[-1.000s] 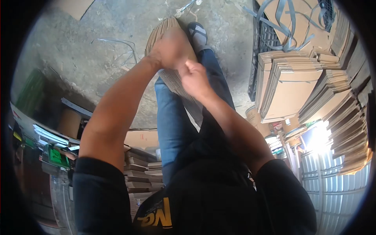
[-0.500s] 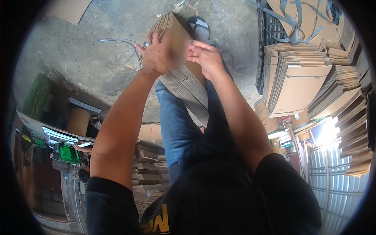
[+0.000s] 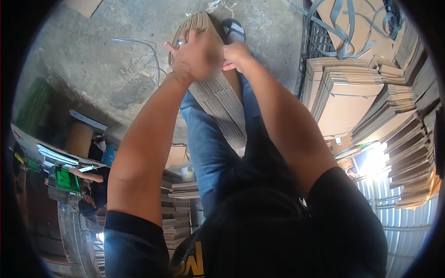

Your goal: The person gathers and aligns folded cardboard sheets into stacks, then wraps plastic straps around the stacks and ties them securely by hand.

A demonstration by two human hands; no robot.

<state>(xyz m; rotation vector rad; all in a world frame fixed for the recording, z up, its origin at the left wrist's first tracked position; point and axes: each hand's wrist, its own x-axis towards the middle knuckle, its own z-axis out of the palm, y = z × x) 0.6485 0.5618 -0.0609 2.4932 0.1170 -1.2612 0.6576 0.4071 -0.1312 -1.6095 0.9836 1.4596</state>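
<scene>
"Cardboard stack (image 3: 219, 99), the folded one: where is it?"

"Between the person's legs in blue jeans (image 3: 204, 134), its ridged edges facing up, its far end beside the sandalled foot (image 3: 233, 31)."

"And the left hand (image 3: 197, 54)?"

"Over the far part of the stack, palm down, fingers loosely spread and a ring on one. A blur covers the thumb side, so I can't tell whether it grips."

"What about the right hand (image 3: 237, 54)?"

"Just to the right of the left hand, against the right side of the stack. Its fingers are bent inward; the tips run into that blur, so I can't tell if they pinch anything."

"What's around them?"

"On the left, thin strapping (image 3: 139, 41) lies on the concrete floor (image 3: 92, 60). On the right are tied carton bundles (image 3: 350, 99), with grey strap loops (image 3: 345, 34) farther off. Near left, another person's arm (image 3: 90, 176) reaches to a green crate (image 3: 66, 180)."
</scene>
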